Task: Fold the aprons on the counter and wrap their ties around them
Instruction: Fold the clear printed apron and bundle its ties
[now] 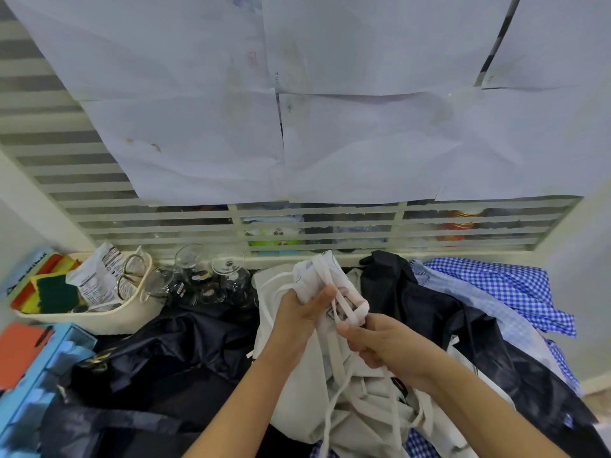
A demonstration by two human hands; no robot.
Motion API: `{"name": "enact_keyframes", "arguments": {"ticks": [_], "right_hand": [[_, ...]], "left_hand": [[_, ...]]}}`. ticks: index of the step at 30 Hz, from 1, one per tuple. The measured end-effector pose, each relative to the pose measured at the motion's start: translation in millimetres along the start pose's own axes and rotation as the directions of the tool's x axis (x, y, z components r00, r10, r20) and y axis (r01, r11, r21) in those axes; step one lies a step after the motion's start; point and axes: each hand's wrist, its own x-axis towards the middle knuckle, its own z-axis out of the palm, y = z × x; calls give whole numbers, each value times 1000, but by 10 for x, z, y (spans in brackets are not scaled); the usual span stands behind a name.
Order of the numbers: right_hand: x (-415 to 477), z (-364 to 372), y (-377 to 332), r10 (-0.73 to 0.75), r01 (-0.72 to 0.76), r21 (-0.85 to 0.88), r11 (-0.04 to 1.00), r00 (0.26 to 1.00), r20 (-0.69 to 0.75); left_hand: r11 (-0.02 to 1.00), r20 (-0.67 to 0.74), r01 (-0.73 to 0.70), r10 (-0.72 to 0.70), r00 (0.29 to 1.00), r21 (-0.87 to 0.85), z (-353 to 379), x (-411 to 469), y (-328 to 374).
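My left hand [302, 309] grips a folded white apron bundle [319, 276], held up above the counter. Its white tie [355, 312] loops around the bundle, and my right hand [373, 342] pinches that tie just right of the bundle. More tie strands hang down between my forearms. Below lies a cream apron [360, 401], spread loosely. A black apron [158, 352] is crumpled at the left, another dark apron [426, 312] at the right, and blue checked aprons [506, 285] are piled at the far right.
A cream basket [99, 320] with sponges and packets stands at the back left. Several clear glasses [205, 276] stand beside it along the slatted wall. A blue tray [43, 368] and an orange box [20, 355] sit at the left edge.
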Motion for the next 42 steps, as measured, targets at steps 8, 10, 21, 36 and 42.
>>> {"name": "enact_keyframes", "arguments": {"ticks": [8,10,21,36,42], "right_hand": [[-47,67,4,-9,3,-42,999,991,-134],[-54,74,-16,-86,73,-78,994,978,-189],[25,149,40,-276,136,-396,908,906,-320],[401,-90,332,-121,-162,-819,551,955,-270],[675,-356,637,133,-247,-365,898,941,-311]], "left_hand": [[992,-53,-85,80,995,-96,30,36,-7],[972,8,-101,105,994,-210,22,68,-30],[547,18,220,-351,936,-808,176,89,-13],[450,72,499,-685,725,-741,156,-10,-603],[563,-64,718,-767,638,409,-109,-88,-478]]}}
